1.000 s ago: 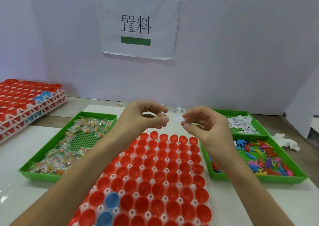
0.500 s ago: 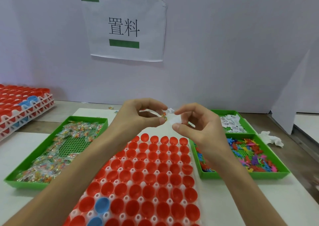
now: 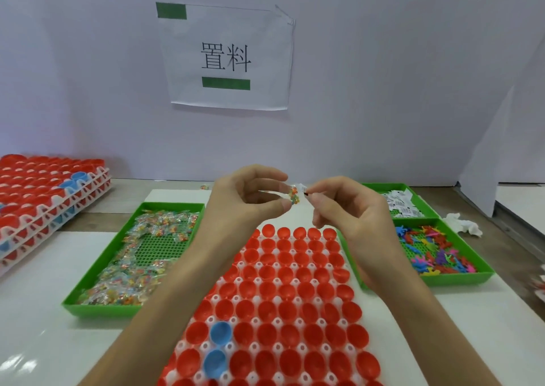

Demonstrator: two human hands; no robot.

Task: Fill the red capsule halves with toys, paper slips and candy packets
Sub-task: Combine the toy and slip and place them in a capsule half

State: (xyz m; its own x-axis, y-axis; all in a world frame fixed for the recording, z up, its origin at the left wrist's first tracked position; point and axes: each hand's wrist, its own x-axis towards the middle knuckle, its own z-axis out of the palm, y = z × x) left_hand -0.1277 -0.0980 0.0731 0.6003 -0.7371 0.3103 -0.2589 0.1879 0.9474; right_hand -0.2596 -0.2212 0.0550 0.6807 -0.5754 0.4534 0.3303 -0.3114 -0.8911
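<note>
A white rack of empty red capsule halves [image 3: 289, 291], with two blue halves [image 3: 219, 332] among them, lies in the middle of the table. Both hands hover above its far end. My left hand [image 3: 250, 199] pinches a clear candy packet [image 3: 293, 195] with coloured sweets between thumb and fingers. My right hand [image 3: 351, 208] pinches a small white paper slip [image 3: 303, 189] right beside the packet. The two items nearly touch between the fingertips.
A green tray of candy packets [image 3: 88, 289] lies left of the rack. On the right, a green tray of paper slips [image 3: 377, 185] sits behind a green tray of coloured toys [image 3: 460, 278]. Stacked racks of capsule halves [image 3: 44, 191] stand far left. A crumpled white tissue [image 3: 463, 223] lies far right.
The hands stay raised together over the rack's far end, drawing slightly closer. The candy packet now shows plainly at the left fingertips. The head camera has shifted a little.
</note>
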